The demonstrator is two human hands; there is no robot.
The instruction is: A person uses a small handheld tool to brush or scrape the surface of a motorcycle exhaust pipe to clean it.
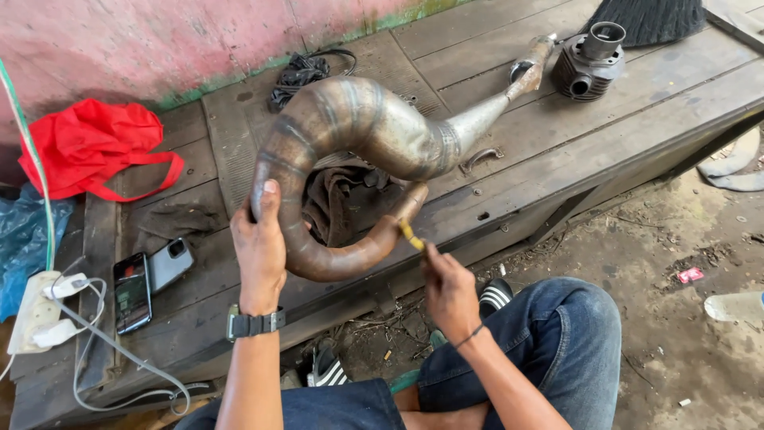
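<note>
The left hand is wrapped around the curved bend of a large metal exhaust pipe, thumb lying up along the tube and fingers closed behind it, so the pipe is gripped at its rusty brown loop. The pipe swells from that loop into a fat grey belly above the hand, then tapers away to the upper right into a thin stinger that ends near a small silencer. Its lower end curls back down to an open mouth just beside the right hand. That hand is closed around a slim yellow tool, whose tip touches or sits just at the rim of the pipe's mouth; what kind of tool it is cannot be made out from this angle. The pipe hangs over a worn wooden bench, with a dark rag under its loop. To the left on the bench lie two phones side by side, a white power strip with cables, and a red cloth bag. An engine cylinder stands at the far right end of the planks, well apart from both hands. A black watch sits on the left wrist, and blue jeans cover the person's knees below.
</note>
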